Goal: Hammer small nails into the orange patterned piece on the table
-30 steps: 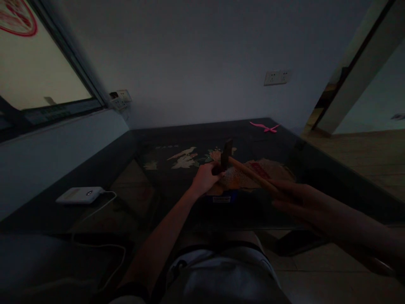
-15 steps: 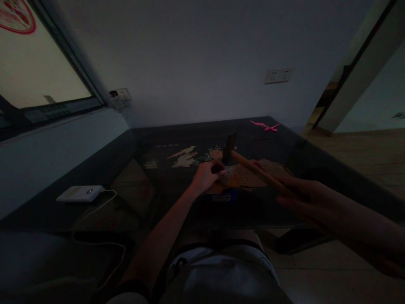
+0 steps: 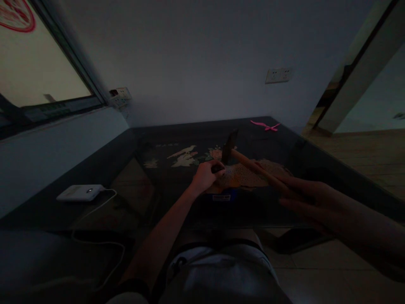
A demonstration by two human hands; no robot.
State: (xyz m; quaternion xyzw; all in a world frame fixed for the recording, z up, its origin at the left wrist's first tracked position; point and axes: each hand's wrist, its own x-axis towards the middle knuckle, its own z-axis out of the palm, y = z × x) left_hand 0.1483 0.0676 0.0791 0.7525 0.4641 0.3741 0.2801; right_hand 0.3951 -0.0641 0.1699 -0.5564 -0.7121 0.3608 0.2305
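My right hand (image 3: pixel 303 196) is closed round the wooden handle of a hammer (image 3: pixel 249 164). The dark hammer head is just above the fingertips of my left hand (image 3: pixel 205 175). Thumb and forefinger of my left hand are pinched together over the left end of a brown speckled piece (image 3: pixel 243 175), and whatever they hold is too small and dark to make out. Under the near side of that piece lies a blue object (image 3: pixel 224 196) with a white label. Whether the hammer touches anything is unclear.
The dark glossy table (image 3: pixel 177 211) has a bird and flower picture. A white device (image 3: pixel 79 193) with a cable lies at the left. A pink ribbon (image 3: pixel 267 126) is near the back right corner. A wall stands behind, with sockets (image 3: pixel 278 75).
The hammer head has shifted very slightly up and to the left, with my right hand still round the handle. My left hand has stayed almost where it was.
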